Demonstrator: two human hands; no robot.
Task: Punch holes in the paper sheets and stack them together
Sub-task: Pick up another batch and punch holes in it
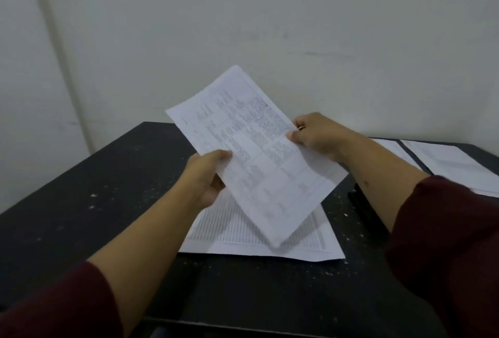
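- The left hand [208, 175] pinches the left long edge of a printed sheet [256, 154], thumb on top, fingers underneath.
- The right hand [316, 135] grips the opposite long edge, thumb on the printed face; a ring shows on one finger.
- The sheet is held in the air, tilted, its far corner pointing up toward the wall [243, 13] and its near corner hanging over the papers below.
- Under it, a stack of printed paper [243, 237] lies flat on the black table [81, 202]; its near edge runs close to straight across, well back from the table's front edge.
- To the right, partly hidden behind the right forearm, lies a dark object [364, 208]; what it is cannot be told.
- Farther right, more sheets [453, 162] lie beside a dark strip, reaching the right edge of view.
- The table's left half is bare apart from pale specks, and its far edge meets the wall.
- Dark red sleeves [445, 243] cover both upper forearms.
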